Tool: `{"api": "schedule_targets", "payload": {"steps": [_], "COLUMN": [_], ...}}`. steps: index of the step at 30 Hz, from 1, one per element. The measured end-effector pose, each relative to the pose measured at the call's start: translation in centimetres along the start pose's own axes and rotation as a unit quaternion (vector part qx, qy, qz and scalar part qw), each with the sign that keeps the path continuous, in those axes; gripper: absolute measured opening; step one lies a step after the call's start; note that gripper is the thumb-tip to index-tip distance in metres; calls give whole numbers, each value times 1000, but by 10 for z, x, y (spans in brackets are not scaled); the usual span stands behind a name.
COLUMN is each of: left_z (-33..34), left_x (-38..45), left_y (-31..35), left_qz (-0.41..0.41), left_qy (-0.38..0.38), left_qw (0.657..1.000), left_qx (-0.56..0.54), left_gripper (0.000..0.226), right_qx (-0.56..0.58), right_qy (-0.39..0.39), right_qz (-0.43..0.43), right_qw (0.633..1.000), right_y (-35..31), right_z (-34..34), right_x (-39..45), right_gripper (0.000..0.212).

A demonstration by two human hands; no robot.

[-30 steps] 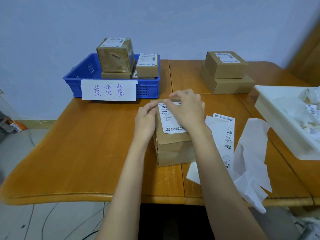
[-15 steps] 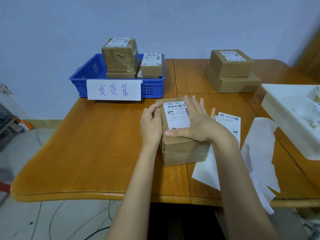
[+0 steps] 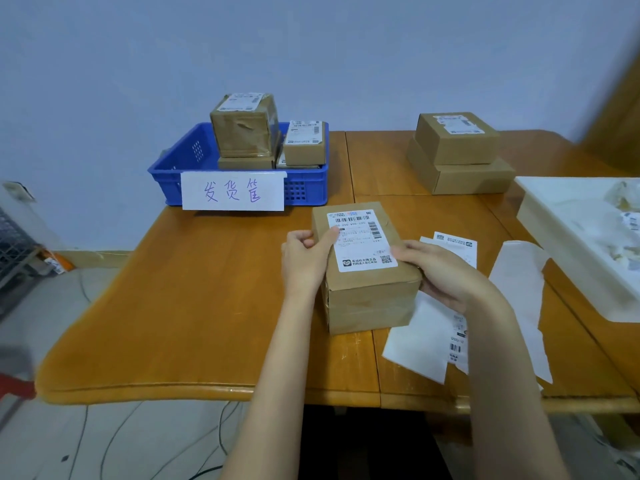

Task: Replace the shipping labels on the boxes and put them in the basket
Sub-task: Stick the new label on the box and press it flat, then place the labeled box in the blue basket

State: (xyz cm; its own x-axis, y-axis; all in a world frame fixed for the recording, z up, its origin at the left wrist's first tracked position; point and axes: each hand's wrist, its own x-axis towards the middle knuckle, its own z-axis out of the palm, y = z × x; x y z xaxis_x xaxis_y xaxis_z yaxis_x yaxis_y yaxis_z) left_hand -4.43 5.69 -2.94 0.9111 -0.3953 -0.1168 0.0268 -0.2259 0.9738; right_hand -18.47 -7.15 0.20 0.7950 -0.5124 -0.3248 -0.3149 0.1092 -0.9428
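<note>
A brown cardboard box [image 3: 367, 299] lies on the wooden table [image 3: 194, 306] with a white shipping label [image 3: 360, 242] stuck flat on its top. My left hand [image 3: 304, 258] grips the box's left side, thumb on the label's left edge. My right hand [image 3: 440, 271] grips the box's right side, thumb on top by the label's lower right corner. Behind, a blue basket [image 3: 304, 185] with a handwritten paper sign [image 3: 232, 190] holds several labelled boxes [image 3: 242, 126]. Two more stacked boxes [image 3: 457, 150] stand at the back right.
Loose label sheets and white backing paper [image 3: 516, 282] lie on the table right of the box. A white tray [image 3: 568, 244] with crumpled paper scraps sits at the far right. Cables run over the floor below the table's front edge.
My right hand has come off the label's top and slid to the box's right side. My left thumb now lies on the label's left edge. The whole label shows.
</note>
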Motion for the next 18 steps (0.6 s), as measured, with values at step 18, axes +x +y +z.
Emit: {"api": "schedule_targets", "payload": {"steps": [18], "left_z": [-112], "left_x": [-7], "left_y": [33], "left_qz": [-44], "left_qy": [-79], "left_qw": [996], "left_qx": [17], "left_gripper": [41], "right_qx": [-109], "right_qy": [-28], "right_qz": [-89], "right_qw": [990], "right_y": [-47], "right_z": [101], "right_x": [23], "right_gripper": [73]}}
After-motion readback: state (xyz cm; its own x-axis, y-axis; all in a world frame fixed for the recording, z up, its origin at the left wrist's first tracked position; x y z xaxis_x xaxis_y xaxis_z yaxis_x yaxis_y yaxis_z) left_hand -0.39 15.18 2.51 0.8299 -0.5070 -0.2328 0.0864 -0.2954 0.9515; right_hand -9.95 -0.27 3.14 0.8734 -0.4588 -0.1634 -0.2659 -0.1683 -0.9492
